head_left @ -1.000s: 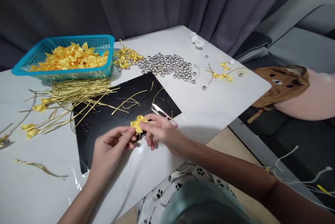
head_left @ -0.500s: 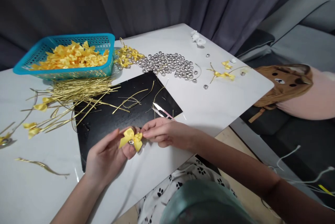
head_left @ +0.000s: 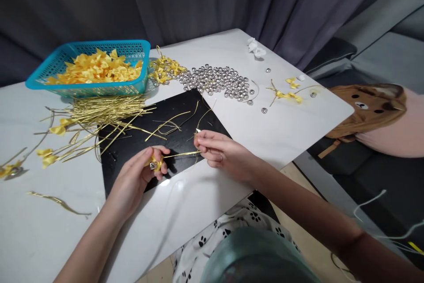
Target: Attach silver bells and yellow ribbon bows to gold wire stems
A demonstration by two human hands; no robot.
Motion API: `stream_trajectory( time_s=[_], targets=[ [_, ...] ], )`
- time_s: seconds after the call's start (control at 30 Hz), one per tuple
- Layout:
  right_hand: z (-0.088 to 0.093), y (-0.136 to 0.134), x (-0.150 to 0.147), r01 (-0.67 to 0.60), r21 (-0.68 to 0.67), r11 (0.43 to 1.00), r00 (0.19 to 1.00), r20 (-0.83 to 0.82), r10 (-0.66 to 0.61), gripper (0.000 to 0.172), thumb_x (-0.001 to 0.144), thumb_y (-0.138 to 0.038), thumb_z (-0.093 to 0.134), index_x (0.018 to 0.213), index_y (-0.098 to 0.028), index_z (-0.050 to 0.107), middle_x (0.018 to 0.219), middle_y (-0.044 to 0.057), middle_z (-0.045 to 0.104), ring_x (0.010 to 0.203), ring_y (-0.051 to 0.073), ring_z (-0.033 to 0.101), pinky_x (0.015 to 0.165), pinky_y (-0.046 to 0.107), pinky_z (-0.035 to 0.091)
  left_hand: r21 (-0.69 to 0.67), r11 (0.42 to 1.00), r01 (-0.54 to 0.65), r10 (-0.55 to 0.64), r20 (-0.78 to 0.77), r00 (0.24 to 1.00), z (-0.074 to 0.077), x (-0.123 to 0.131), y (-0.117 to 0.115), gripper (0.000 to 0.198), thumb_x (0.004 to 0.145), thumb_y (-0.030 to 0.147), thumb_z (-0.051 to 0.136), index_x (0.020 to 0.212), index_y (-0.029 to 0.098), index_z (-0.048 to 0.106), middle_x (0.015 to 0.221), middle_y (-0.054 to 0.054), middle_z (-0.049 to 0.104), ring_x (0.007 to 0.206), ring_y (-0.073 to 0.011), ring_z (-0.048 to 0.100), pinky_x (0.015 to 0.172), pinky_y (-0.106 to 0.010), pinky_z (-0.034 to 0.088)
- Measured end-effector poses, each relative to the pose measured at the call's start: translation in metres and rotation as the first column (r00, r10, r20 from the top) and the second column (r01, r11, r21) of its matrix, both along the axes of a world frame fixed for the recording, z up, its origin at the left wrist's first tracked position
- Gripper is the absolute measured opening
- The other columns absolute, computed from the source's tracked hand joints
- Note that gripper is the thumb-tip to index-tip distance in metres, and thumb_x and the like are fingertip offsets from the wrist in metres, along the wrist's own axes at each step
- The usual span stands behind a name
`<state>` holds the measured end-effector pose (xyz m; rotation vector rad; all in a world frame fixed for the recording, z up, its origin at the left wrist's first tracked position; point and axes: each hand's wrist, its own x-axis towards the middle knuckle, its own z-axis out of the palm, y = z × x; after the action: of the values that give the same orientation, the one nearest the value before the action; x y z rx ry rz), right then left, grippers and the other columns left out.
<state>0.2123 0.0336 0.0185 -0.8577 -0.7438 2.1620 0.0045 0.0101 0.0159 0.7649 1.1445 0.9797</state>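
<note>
My left hand is closed around a small yellow ribbon bow with a silver bead at its middle, held just above the black mat. A gold wire tie runs from the bow to my right hand, whose fingers pinch its far end. Both hands hover over the mat's near edge. The tip of the pink-handled snips shows just behind my right hand; the rest is hidden.
A turquoise basket of yellow bows stands at the back left. Beside it lie a heap of gold wire ties, a pile of silver beads and several finished bows. A bear bag rests on the sofa to the right.
The bow turned in my left hand and sank into its grip. My right hand let go of the bow, drew away to the right and now pulls the gold tie taut.
</note>
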Motion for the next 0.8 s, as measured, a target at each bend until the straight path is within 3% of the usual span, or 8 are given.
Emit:
stream_trajectory(
  time_s=[0.2, 0.3, 0.43, 0.53, 0.63, 0.8],
  targets=[
    [-0.003, 0.002, 0.001, 0.099, 0.016, 0.995, 0.995, -0.025, -0.099, 0.008, 0.083, -0.019, 0.061, 0.080, -0.013, 0.057, 0.065, -0.007, 0.043, 0.040, -0.002, 0.016, 0.035, 0.014, 0.013, 0.024, 0.996, -0.090, 0.091, -0.063, 0.994, -0.001, 0.004, -0.001, 0.033, 0.075, 0.042, 0.070, 0.063, 0.016, 0.053, 0.077, 0.002, 0.059, 0.048, -0.0044, 0.047, 0.045, -0.015, 0.040],
    [0.000, 0.005, 0.005, 0.198, 0.045, 0.979, 0.980, 0.002, -0.198, 0.008, 0.082, -0.019, 0.061, 0.080, -0.014, 0.055, 0.063, -0.008, 0.044, 0.040, -0.002, 0.017, 0.034, 0.015, 0.013, 0.018, 0.993, -0.114, 0.115, -0.048, 0.992, -0.001, 0.006, 0.000, 0.037, 0.071, 0.043, 0.072, 0.062, 0.016, 0.048, 0.081, 0.001, 0.062, 0.049, -0.0048, 0.050, 0.047, -0.016, 0.042],
    [0.008, 0.010, 0.012, 0.282, 0.155, 0.947, 0.955, 0.049, -0.293, 0.009, 0.082, -0.022, 0.061, 0.082, -0.017, 0.054, 0.063, -0.008, 0.046, 0.038, 0.000, 0.019, 0.033, 0.018, 0.016, -0.041, 0.999, -0.031, 0.030, -0.025, 0.999, 0.000, 0.008, -0.001, 0.039, 0.071, 0.046, 0.072, 0.063, 0.017, 0.046, 0.065, 0.003, 0.058, 0.041, -0.0040, 0.045, 0.041, -0.015, 0.038],
    [0.010, 0.014, 0.016, 0.309, 0.321, 0.895, 0.935, 0.069, -0.347, 0.013, 0.078, -0.024, 0.066, 0.081, -0.016, 0.056, 0.070, -0.007, 0.051, 0.040, -0.001, 0.020, 0.033, 0.018, 0.015, -0.089, 0.995, 0.054, -0.051, 0.028, 0.998, -0.001, 0.008, -0.004, 0.041, 0.071, 0.048, 0.071, 0.062, 0.018, 0.045, 0.049, 0.009, 0.040, 0.037, -0.0023, 0.028, 0.035, -0.012, 0.027],
    [0.012, 0.021, 0.022, 0.301, 0.458, 0.836, 0.918, 0.099, -0.385, 0.014, 0.077, -0.027, 0.067, 0.079, -0.017, 0.058, 0.071, -0.006, 0.051, 0.042, -0.001, 0.020, 0.035, 0.019, 0.014, -0.110, 0.991, 0.081, -0.074, 0.063, 0.995, -0.003, 0.007, -0.005, 0.042, 0.071, 0.049, 0.071, 0.061, 0.018, 0.045, 0.049, 0.010, 0.029, 0.041, -0.0031, 0.020, 0.035, -0.011, 0.026],
    [0.022, 0.037, 0.050, 0.490, 0.539, 0.685, 0.785, 0.068, -0.615, 0.009, 0.076, -0.021, 0.067, 0.077, -0.018, 0.058, 0.075, -0.006, 0.051, 0.042, 0.000, 0.019, 0.034, 0.019, 0.012, -0.025, 0.999, -0.023, 0.025, 0.076, 0.997, -0.001, -0.003, 0.001, 0.024, 0.080, 0.038, 0.065, 0.071, 0.019, 0.053, 0.050, 0.011, 0.021, 0.042, -0.0049, 0.013, 0.034, -0.011, 0.023]
  ],
)
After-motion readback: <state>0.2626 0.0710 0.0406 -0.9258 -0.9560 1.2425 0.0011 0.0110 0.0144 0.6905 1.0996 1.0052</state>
